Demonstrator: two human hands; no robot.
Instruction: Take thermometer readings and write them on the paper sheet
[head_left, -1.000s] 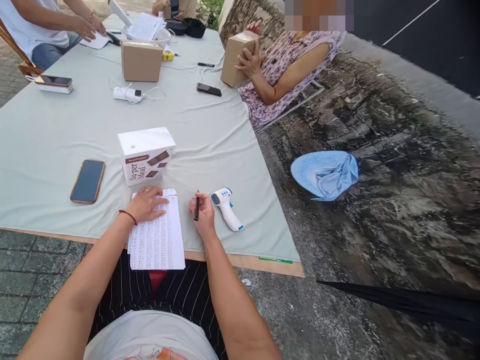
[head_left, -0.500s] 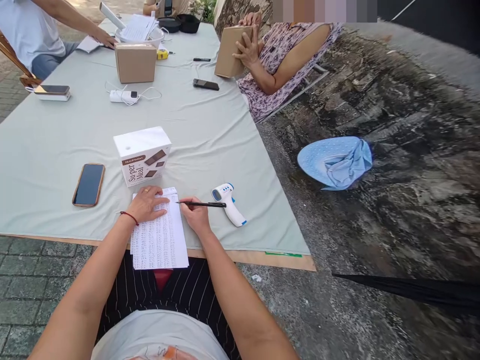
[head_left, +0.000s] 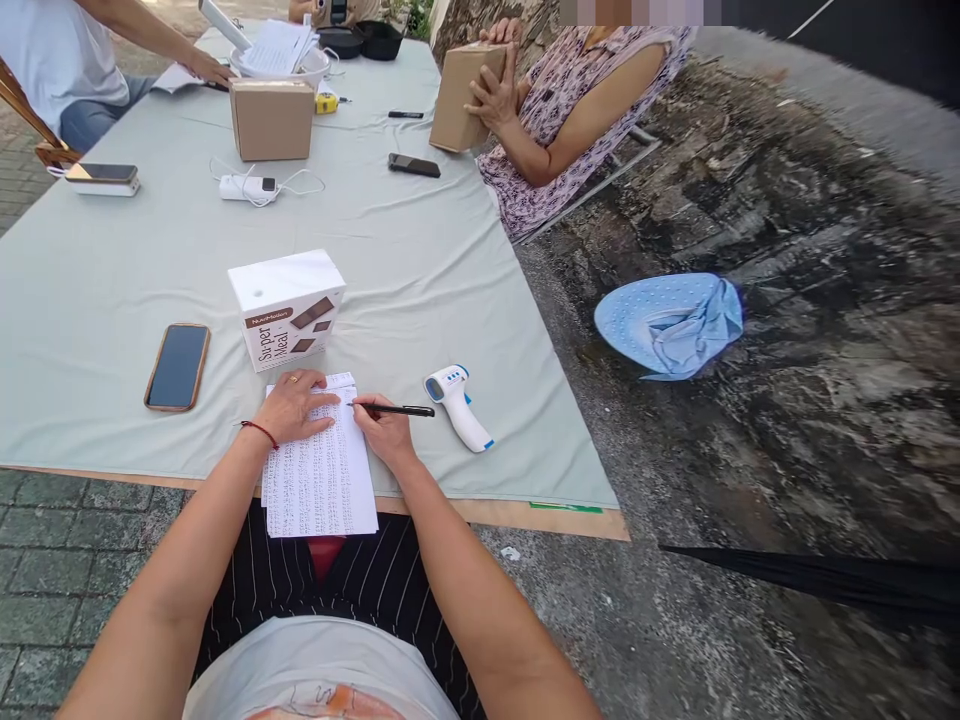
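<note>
Sheets of paper (head_left: 322, 490) covered in rows of small writing lie at the table's near edge and overhang it. My left hand (head_left: 296, 408) rests flat on their upper left part, fingers spread. In my right hand (head_left: 386, 430) I grip a black pen (head_left: 401, 409), its tip at the sheet's upper right. Just beyond the paper stands a white box (head_left: 289, 310) printed "Super Meal". A white and blue infrared thermometer (head_left: 459, 408) lies right of my right hand. Left of the box is a phone (head_left: 177, 368) in a brown case.
Farther along the cloth-covered table (head_left: 405, 290) are a cardboard box (head_left: 271, 122), a power strip (head_left: 247, 189) with cables and another phone (head_left: 413, 165). At the right edge a person holds a cardboard box (head_left: 465, 98). A blue hat (head_left: 671, 325) lies on rock to the right.
My right hand and the pen have shifted slightly left over the paper. My left hand stays in place on the sheets.
</note>
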